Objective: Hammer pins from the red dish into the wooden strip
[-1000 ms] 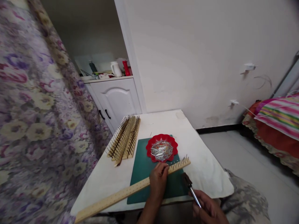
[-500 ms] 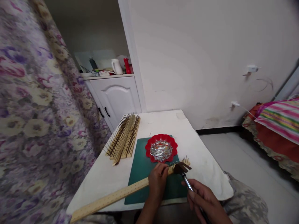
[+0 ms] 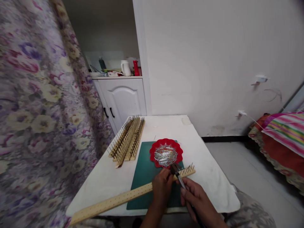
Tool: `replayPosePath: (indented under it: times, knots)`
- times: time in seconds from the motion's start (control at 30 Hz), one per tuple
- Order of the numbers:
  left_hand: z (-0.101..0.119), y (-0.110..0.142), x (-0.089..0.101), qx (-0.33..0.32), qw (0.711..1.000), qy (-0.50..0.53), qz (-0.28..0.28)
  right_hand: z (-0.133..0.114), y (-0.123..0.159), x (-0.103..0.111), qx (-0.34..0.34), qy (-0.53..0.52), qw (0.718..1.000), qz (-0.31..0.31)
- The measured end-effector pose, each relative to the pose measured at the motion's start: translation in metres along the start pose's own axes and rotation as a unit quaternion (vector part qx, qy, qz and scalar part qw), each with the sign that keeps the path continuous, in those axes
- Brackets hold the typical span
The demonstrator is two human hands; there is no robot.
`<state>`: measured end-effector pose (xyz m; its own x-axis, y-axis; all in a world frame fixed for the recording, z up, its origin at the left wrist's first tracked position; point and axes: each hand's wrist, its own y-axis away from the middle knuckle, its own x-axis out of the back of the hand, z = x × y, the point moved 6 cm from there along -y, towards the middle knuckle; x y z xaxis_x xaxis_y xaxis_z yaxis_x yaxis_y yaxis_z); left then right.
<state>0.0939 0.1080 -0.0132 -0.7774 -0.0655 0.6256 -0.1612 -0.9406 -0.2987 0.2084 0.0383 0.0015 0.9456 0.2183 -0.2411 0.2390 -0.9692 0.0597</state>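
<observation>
My right hand (image 3: 195,197) is wrapped round the handle of a claw hammer (image 3: 177,172), whose dark head is close above my left fingertips. My left hand (image 3: 162,181) rests on a long pale wooden strip (image 3: 123,198) dotted with small holes. Its fingers are pinched together; what they hold, if anything, is too small to make out. Several nails (image 3: 188,168) stand up from the strip's right end. Just beyond my hands, a red scalloped dish (image 3: 154,160) holds a heap of loose silvery nails (image 3: 165,155). Strip and dish lie partly over a green cutting mat (image 3: 142,167).
Several wooden strips bristling with upright nails (image 3: 128,137) lie on the left of the white-covered table (image 3: 104,186). A loose nail (image 3: 155,137) lies behind the mat. A floral curtain (image 3: 47,120) hangs at left; a white cabinet (image 3: 125,98) stands behind.
The hammer head has swung left and up, from over the strip's nailed end to beside my left fingertips. My left hand stays on the strip. The camera view has shifted slightly.
</observation>
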Motion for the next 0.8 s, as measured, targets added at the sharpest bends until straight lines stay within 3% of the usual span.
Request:
replayPosePath:
  times: [0.57, 0.8]
  knots:
    - [0.001, 0.001, 0.000, 0.009, 1.000, 0.000, -0.006, -0.004, 0.004, -0.007, -0.017, 0.000, 1.000, 0.019]
    - [0.002, 0.002, 0.002, 0.005, 1.000, 0.018, 0.013, -0.011, 0.013, 0.011, 0.017, -0.023, 0.998, 0.050]
